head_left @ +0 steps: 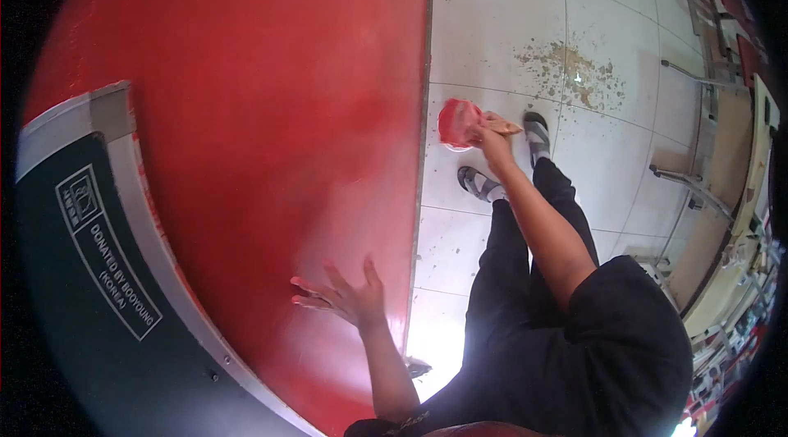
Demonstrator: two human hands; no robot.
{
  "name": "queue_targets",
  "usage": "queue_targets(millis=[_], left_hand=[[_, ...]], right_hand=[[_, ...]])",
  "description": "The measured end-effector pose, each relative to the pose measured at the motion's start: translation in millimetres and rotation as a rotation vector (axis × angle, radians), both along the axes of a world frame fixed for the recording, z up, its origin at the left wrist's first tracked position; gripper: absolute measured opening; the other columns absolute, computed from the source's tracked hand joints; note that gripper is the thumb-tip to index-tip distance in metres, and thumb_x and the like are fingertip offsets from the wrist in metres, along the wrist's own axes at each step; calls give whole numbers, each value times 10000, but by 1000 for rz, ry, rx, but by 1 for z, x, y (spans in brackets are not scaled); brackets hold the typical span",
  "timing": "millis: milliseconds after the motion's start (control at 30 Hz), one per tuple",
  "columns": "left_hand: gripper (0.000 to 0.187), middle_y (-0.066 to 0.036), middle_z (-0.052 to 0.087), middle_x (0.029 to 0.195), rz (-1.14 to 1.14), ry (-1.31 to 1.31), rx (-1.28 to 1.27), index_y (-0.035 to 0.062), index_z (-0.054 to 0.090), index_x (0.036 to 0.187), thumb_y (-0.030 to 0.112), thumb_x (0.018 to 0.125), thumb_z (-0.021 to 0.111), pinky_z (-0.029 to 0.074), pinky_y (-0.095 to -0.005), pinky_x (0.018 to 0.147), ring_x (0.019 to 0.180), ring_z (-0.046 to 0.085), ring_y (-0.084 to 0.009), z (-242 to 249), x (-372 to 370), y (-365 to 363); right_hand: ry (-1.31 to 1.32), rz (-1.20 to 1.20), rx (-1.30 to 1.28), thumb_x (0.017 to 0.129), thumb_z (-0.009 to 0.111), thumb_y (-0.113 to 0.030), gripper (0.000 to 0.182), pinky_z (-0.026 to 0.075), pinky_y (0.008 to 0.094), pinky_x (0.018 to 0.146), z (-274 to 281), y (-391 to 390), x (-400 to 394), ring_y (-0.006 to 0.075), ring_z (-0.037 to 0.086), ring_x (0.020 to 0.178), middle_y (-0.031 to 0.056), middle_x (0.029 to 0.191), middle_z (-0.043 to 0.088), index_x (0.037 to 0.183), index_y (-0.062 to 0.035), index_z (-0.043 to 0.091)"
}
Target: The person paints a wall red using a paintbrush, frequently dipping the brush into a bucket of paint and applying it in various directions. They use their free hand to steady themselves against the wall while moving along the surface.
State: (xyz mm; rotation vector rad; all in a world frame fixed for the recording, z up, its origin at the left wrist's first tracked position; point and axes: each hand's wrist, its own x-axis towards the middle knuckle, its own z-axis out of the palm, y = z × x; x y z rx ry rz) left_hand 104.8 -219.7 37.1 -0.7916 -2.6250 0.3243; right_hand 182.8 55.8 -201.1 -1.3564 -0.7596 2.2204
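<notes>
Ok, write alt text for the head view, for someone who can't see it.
A person's right hand holds a red-smeared container, a tan handle jutting beside it, while the left hand, fingers spread, shows against a glossy red surface. A dark green board lettered DONATED BY BOOYOUNG (KOREA) is at the picture's left; brownish spatter marks the tiled floor.

The right forearm stretched from the right of the frame up towards its centre, elbow slightly bent, and the right hand was closed in a grip at its end. The left forearm rose from the bottom edge, the left hand empty, with fingers splayed towards the left and reddened at some tips.
</notes>
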Motion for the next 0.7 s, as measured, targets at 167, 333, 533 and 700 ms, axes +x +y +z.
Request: queue_targets(millis=[167,333,533,700], left_hand=[[887,-228,-188,1553,314,153,-279,389,183,1509,681,784,602,134,-786,980,1387,-142,-550,-45,-15,-16],[852,-230,-156,1561,314,346,-245,424,209,1498,708,786,581,93,-788,973,1386,-113,-566,-56,-23,-14],[934,-214,76,1576,234,821,-145,297,311,1493,856,750,400,150,-698,1056,1401,93,-537,-101,-53,17],[896,-126,260,1555,87,1019,-214,284,345,1482,840,779,363,208,-591,1106,1390,284,-415,-113,-63,22]], right_hand=[[457,-41,-82,813,705,21,310,613,357,678,97,25,-85,179,666,740,36,782,580,744,-104,429],[842,-96,-75,807,706,32,329,626,379,703,122,52,-127,185,671,769,25,765,569,730,-106,418],[446,-63,-91,814,666,23,231,554,293,604,-116,43,-147,112,607,687,-11,730,549,715,-96,493],[30,3,125,789,601,42,188,523,284,545,-297,90,-147,124,603,681,-10,688,538,718,-95,493]])
